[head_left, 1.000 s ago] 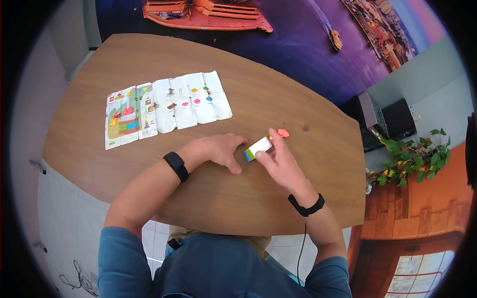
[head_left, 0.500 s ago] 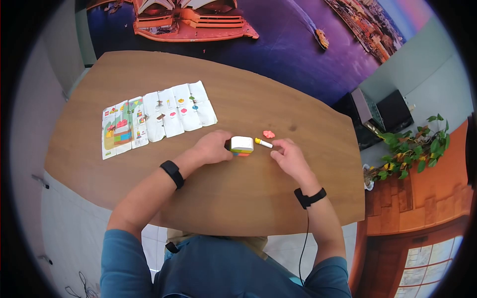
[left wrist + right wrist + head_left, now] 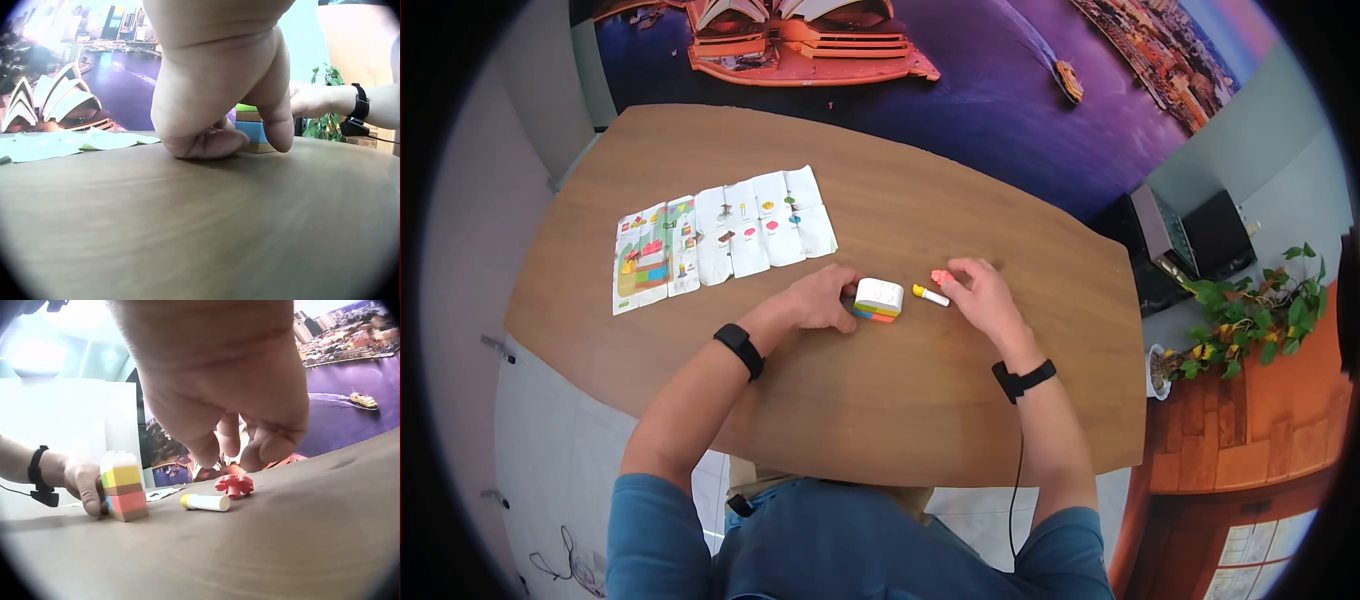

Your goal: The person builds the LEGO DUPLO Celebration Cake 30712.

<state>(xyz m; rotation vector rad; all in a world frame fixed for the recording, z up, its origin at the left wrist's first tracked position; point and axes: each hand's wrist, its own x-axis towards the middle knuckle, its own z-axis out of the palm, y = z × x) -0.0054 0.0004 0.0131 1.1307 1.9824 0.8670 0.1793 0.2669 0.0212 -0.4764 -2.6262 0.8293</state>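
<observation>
A small stack of toy bricks (image 3: 879, 297), white and rounded on top with coloured bricks below, stands on the table. My left hand (image 3: 822, 299) holds its left end, thumb at the near side and fingers at the far side. In the left wrist view the thumb overlaps the blue brick (image 3: 251, 132). My right hand (image 3: 988, 303) hovers over a coral-red flower-shaped piece (image 3: 234, 485), its bent fingertips just above it and holding nothing. Between the stack and the flower piece lies a white candle piece with a yellow tip (image 3: 208, 502), on its side.
A creased instruction sheet (image 3: 730, 240) with brick pictures lies at the left of the wooden table (image 3: 880, 400). Beyond the table's right edge are a dark boxy device (image 3: 1155, 235) and a potted plant (image 3: 1245, 320). A cable hangs from the right wristband (image 3: 1022, 381).
My right hand first held the stack, with blue and green showing. The stack then passed to my left hand and stands upright; my right hand has moved over to the flower piece.
</observation>
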